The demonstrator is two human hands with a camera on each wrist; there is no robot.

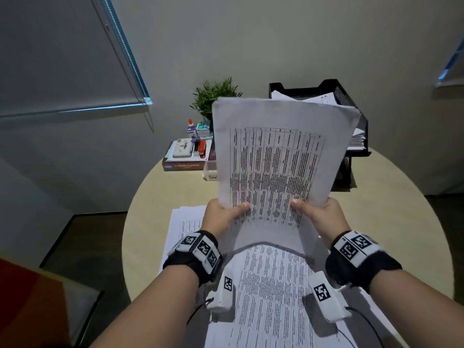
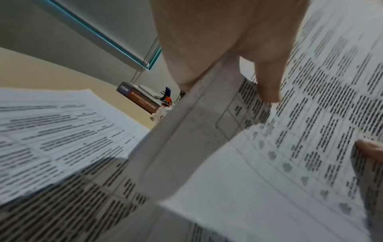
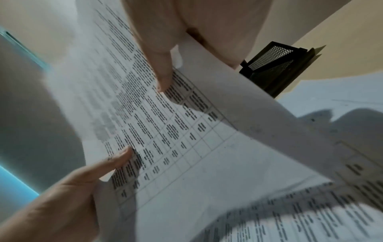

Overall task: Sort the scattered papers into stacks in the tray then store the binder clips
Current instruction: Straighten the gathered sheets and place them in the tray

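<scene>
A sheaf of printed table papers is held upright above the round table. My left hand pinches its lower left edge, thumb on the front. My right hand pinches the lower right edge the same way. The wrist views show each thumb pressed on the printed face. More printed sheets lie flat on the table under my wrists. The black mesh tray stands at the back right, with paper in it. Small coloured binder clips lie beside the book.
A book with stationery on top sits at the back left, next to a potted plant and a small labelled clear box. The beige table shows bare wood at its right. A wall and a window blind lie behind.
</scene>
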